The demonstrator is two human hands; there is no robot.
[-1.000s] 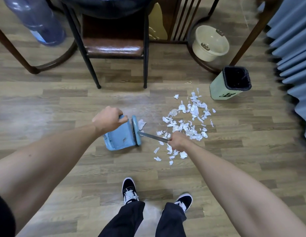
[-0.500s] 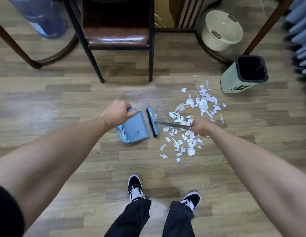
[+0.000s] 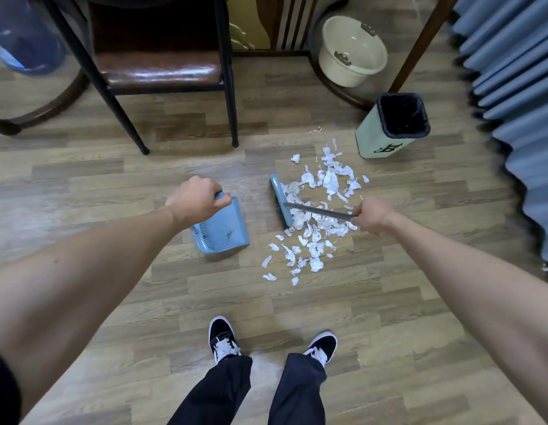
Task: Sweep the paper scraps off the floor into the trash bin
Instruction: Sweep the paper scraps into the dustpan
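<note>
White paper scraps lie scattered on the wooden floor in front of me. My left hand grips the handle of a light blue dustpan that rests on the floor left of the scraps. My right hand holds the grey handle of a small blue brush, whose head stands at the left edge of the pile, apart from the dustpan. A pale green trash bin with a black liner stands beyond the scraps at the right.
A brown-seated chair with black legs stands ahead at the left. A cream basin sits by a curved wooden table base. Blue curtain folds hang at the right, a water bottle at the far left. My shoes are below.
The brush head has moved right, away from the dustpan, into the left edge of the scrap pile. My right hand has shifted right as well. The dustpan has stayed put.
</note>
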